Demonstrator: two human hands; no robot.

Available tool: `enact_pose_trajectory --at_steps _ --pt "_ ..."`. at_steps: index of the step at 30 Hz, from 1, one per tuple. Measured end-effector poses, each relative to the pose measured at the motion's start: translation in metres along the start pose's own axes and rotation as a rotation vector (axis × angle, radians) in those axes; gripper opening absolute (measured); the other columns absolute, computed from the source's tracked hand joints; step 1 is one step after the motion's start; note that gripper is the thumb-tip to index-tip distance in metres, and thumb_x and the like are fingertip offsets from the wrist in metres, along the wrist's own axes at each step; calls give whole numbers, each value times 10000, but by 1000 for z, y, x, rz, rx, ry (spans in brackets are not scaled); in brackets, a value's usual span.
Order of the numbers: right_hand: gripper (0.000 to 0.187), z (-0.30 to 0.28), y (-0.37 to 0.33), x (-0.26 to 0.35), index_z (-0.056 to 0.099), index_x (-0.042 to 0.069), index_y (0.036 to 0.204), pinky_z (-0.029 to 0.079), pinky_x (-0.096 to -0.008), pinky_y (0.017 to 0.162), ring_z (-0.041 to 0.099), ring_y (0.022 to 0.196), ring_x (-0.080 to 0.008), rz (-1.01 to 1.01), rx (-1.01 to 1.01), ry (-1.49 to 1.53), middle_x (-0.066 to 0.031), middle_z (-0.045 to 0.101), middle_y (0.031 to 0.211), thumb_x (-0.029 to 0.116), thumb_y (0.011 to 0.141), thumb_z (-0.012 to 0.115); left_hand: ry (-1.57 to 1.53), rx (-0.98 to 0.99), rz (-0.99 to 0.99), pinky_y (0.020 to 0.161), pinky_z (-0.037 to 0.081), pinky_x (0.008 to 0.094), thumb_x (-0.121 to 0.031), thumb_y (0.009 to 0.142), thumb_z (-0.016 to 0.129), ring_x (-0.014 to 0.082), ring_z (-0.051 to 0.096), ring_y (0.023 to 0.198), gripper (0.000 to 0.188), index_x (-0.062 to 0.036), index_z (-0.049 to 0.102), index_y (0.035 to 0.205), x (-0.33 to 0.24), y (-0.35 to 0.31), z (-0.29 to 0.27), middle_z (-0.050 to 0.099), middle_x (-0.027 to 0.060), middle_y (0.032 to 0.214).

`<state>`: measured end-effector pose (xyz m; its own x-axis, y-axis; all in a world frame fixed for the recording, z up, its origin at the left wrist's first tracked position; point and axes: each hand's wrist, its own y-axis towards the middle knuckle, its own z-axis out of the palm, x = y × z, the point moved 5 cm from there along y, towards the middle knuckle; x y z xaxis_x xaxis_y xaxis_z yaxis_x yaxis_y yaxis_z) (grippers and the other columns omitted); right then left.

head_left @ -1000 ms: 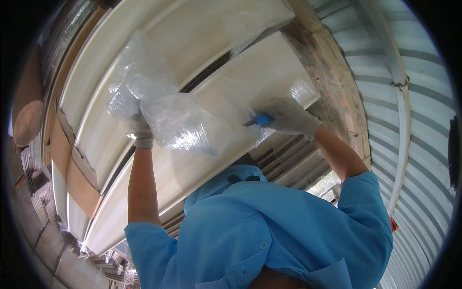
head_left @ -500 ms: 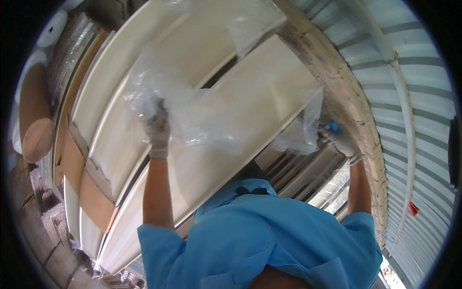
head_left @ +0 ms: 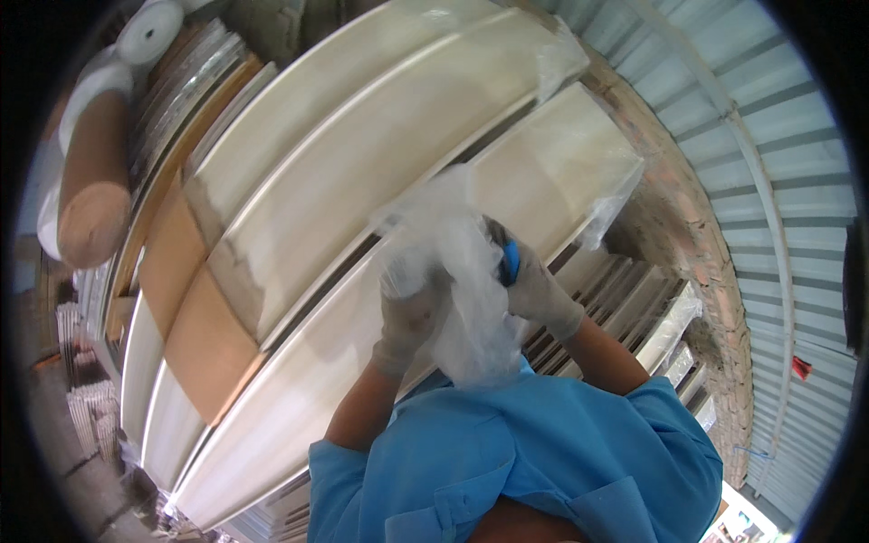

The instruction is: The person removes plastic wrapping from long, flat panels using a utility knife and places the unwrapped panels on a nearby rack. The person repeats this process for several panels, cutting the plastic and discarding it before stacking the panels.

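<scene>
A bunched piece of clear plastic film (head_left: pixel 475 308) hangs between my gloved hands, in front of my chest. My left hand (head_left: pixel 412 317) is closed on the left side of the film; the film partly hides its fingers. Against the film's right side is my right hand (head_left: pixel 543 294), wrapped round a small blue object (head_left: pixel 510 262) whose kind I cannot make out. Beneath both hands lies a long cream-coloured panel (head_left: pixel 552 167), slanting from lower left to upper right. Film also clings to the panel's far right end.
More long cream panels (head_left: pixel 389 136) lie beside it to the left, with brown cardboard (head_left: pixel 213 344) across them. Rolls of brown (head_left: pixel 95 217) and white material (head_left: pixel 149 32) are at far left. A brick ledge (head_left: pixel 697 217) and corrugated metal wall (head_left: pixel 778 208) bound the right.
My hands were wide apart, with film stretched over the panel. Both have come together in front of my chest, and the film is now gathered into a bunch between them.
</scene>
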<state>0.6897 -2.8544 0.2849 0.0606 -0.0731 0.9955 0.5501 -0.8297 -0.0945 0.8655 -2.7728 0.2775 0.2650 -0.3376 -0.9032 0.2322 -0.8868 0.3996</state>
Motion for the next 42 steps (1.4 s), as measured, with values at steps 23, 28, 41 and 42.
enact_pose_trajectory --at_steps 23,28,41,42 --pt "500 -215 -244 -45 601 -11 1280 542 -316 816 659 974 -154 69 -1225 259 -85 691 1156 173 854 787 1137 544 -62 1098 188 746 -719 848 571 500 279 1406 743 -218 507 1393 44 -203 -130 384 189 1494" --pt "466 -282 -240 -81 613 -12 1264 541 -316 816 663 975 -157 72 -1332 167 -85 694 1153 165 864 775 1140 514 25 1120 192 729 -710 876 514 487 286 1418 736 -249 450 1446 43 -202 -135 344 173 1539" --pt "345 -199 -339 4 639 -8 1220 537 -312 797 666 963 -151 12 -1651 -693 -84 700 1137 125 910 710 1094 567 19 1155 174 703 -599 802 686 483 293 1427 784 -167 474 1422 49 -172 -130 365 186 1542" --pt "375 -177 -348 6 634 3 1230 532 -316 818 660 977 -152 6 -1716 -866 -85 700 1131 127 890 733 1054 554 41 1160 173 695 -572 802 706 481 296 1425 767 -156 489 1408 46 -171 -131 369 186 1539"
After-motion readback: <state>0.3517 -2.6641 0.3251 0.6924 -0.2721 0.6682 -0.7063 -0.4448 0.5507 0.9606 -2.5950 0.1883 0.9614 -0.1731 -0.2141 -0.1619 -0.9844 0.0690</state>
